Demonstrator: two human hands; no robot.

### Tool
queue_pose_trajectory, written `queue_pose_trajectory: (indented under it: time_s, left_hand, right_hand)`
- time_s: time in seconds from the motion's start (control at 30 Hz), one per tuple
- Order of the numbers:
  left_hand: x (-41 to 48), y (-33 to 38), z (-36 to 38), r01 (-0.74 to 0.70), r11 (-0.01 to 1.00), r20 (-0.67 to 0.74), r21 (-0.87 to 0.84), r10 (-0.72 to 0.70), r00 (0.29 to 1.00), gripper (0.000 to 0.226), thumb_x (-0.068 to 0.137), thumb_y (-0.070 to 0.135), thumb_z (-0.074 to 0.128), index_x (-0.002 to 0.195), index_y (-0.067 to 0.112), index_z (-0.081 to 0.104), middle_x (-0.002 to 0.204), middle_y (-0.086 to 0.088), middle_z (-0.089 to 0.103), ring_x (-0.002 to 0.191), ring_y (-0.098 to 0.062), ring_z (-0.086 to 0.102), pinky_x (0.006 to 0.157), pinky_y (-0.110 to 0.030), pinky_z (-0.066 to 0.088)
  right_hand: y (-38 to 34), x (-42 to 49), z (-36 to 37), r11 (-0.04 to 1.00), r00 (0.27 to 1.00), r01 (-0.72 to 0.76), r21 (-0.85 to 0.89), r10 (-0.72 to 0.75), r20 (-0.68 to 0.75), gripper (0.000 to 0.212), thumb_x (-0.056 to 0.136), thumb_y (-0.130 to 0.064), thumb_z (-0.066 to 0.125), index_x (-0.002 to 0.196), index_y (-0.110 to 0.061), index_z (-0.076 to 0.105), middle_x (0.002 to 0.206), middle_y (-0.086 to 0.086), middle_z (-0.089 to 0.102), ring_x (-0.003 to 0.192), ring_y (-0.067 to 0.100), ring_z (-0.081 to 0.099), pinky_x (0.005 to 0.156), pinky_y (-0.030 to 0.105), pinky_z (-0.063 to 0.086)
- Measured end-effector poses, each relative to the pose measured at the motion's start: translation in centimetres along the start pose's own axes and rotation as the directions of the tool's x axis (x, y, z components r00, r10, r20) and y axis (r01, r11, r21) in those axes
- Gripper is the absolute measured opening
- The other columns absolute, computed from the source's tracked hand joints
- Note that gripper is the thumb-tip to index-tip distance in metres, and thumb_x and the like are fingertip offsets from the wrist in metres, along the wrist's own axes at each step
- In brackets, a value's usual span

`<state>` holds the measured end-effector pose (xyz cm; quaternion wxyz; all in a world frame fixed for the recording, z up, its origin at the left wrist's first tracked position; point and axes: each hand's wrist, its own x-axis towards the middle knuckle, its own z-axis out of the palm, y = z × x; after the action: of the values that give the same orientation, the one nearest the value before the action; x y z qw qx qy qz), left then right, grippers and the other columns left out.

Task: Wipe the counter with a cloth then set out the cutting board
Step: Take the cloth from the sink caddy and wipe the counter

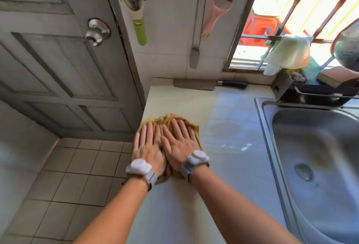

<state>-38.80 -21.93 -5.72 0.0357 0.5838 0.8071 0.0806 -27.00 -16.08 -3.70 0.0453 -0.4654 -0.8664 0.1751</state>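
Note:
A crumpled yellow cloth (167, 117) lies on the pale counter (223, 175), close to its left edge. My left hand (148, 146) and my right hand (180, 142) rest side by side on the cloth, palms down and fingers stretched out, pressing it onto the surface. Most of the cloth is hidden under them. Each wrist carries a white band. Right of the cloth, the counter shines with a wet streak. No cutting board is in view.
A cleaver (194, 84) lies along the back wall. A steel sink (320, 156) fills the right side, with a black rack (310, 92) of sponges behind it. Two peelers (138, 20) hang on the wall. The counter's left edge drops to a tiled floor (77, 175) beside a grey door (58, 59).

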Motion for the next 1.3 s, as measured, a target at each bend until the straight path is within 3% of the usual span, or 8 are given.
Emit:
queue_pose_trajectory:
  time_s: [0.17, 0.33, 0.53, 0.77, 0.9, 1.13, 1.23, 1.3]
  left_hand:
    - [9.0, 5.5, 0.9, 0.025, 1.0, 0.088, 0.014, -0.027, 0.996, 0.073, 0.091, 0.049, -0.002, 0.157, 0.022, 0.011, 0.167, -0.007, 0.011, 0.154, -0.024, 0.006, 0.126, -0.042, 0.006]
    - [12.5, 13.2, 1.6, -0.041, 0.999, 0.104, -0.036, 0.044, 0.994, 0.074, 0.088, 0.054, 0.022, 0.155, 0.023, 0.022, 0.165, -0.011, 0.02, 0.152, -0.028, 0.016, 0.125, -0.046, 0.01]
    - [10.5, 19.0, 2.1, -0.188, 0.98, 0.123, -0.059, 0.194, 0.973, 0.073, 0.086, 0.054, 0.028, 0.153, 0.024, 0.031, 0.163, -0.013, 0.026, 0.151, -0.029, 0.021, 0.124, -0.047, 0.013]
    - [-0.6, 14.0, 1.3, -0.313, 0.944, 0.095, -0.105, 0.323, 0.942, 0.069, 0.088, 0.056, 0.039, 0.148, 0.023, 0.041, 0.158, -0.013, 0.036, 0.148, -0.028, 0.032, 0.121, -0.046, 0.023]
    - [-10.1, 8.6, 0.1, -0.24, 0.967, 0.11, -0.089, 0.249, 0.962, 0.072, 0.088, 0.059, 0.041, 0.15, 0.024, 0.038, 0.161, -0.013, 0.031, 0.15, -0.026, 0.027, 0.12, -0.046, 0.024]
    - [-20.7, 3.0, -2.5, -0.109, 0.993, 0.125, -0.047, 0.114, 0.986, 0.072, 0.087, 0.06, 0.038, 0.148, 0.023, 0.042, 0.159, -0.012, 0.033, 0.145, -0.029, 0.036, 0.117, -0.045, 0.025]
    - [-19.2, 3.2, -3.7, -0.024, 0.995, 0.093, -0.098, 0.033, 0.995, 0.061, 0.093, 0.057, 0.037, 0.147, 0.029, 0.043, 0.156, -0.003, 0.042, 0.14, -0.025, 0.043, 0.111, -0.043, 0.036]
    - [-16.6, 2.6, -4.3, 0.027, 0.991, 0.104, -0.133, -0.013, 0.994, 0.05, 0.097, 0.044, 0.042, 0.144, 0.027, 0.043, 0.148, -0.002, 0.048, 0.128, -0.024, 0.049, 0.1, -0.042, 0.047]
  right_hand:
    - [7.1, 5.6, -3.1, 0.998, 0.997, -0.066, 0.001, 0.066, -0.034, 0.058, 0.096, -0.062, 0.002, 0.152, -0.048, 0.007, 0.167, -0.003, 0.006, 0.153, 0.019, -0.001, 0.123, 0.043, 0.0]
    - [15.3, 5.8, -5.7, 0.963, 0.962, -0.265, -0.055, 0.261, -0.076, 0.061, 0.094, -0.064, 0.003, 0.152, -0.048, 0.01, 0.167, -0.002, 0.004, 0.153, 0.021, -0.002, 0.123, 0.045, -0.002]
    - [19.8, 0.9, -6.1, 0.907, 0.903, -0.416, -0.06, 0.405, -0.14, 0.064, 0.092, -0.062, 0.0, 0.153, -0.044, 0.012, 0.167, 0.002, 0.006, 0.153, 0.025, 0.0, 0.123, 0.045, 0.0]
    - [14.4, -9.3, -3.1, 0.922, 0.924, -0.369, -0.115, 0.349, -0.157, 0.062, 0.096, -0.061, 0.014, 0.155, -0.039, 0.015, 0.166, 0.008, 0.01, 0.152, 0.03, 0.005, 0.121, 0.047, 0.004]
    - [8.3, -16.3, 0.1, 0.964, 0.965, -0.239, -0.117, 0.222, -0.138, 0.063, 0.098, -0.06, 0.021, 0.155, -0.034, 0.018, 0.165, 0.011, 0.013, 0.152, 0.032, 0.005, 0.119, 0.054, 0.013]
    - [0.4, -22.4, 2.1, 0.992, 0.989, -0.116, -0.044, 0.112, -0.093, 0.058, 0.099, -0.058, 0.023, 0.154, -0.037, 0.022, 0.165, 0.006, 0.013, 0.153, 0.029, 0.006, 0.119, 0.048, 0.008]
    - [1.9, -21.7, -0.5, 0.967, 0.951, -0.215, 0.136, 0.239, -0.195, 0.045, 0.097, -0.037, 0.043, 0.141, -0.031, 0.049, 0.152, 0.003, 0.046, 0.142, 0.033, 0.035, 0.117, 0.042, 0.023]
    - [4.4, -21.1, -2.6, 0.919, 0.882, -0.38, 0.101, 0.393, -0.26, 0.047, 0.086, -0.025, 0.056, 0.134, -0.025, 0.055, 0.135, 0.008, 0.059, 0.124, 0.035, 0.048, 0.101, 0.047, 0.041]
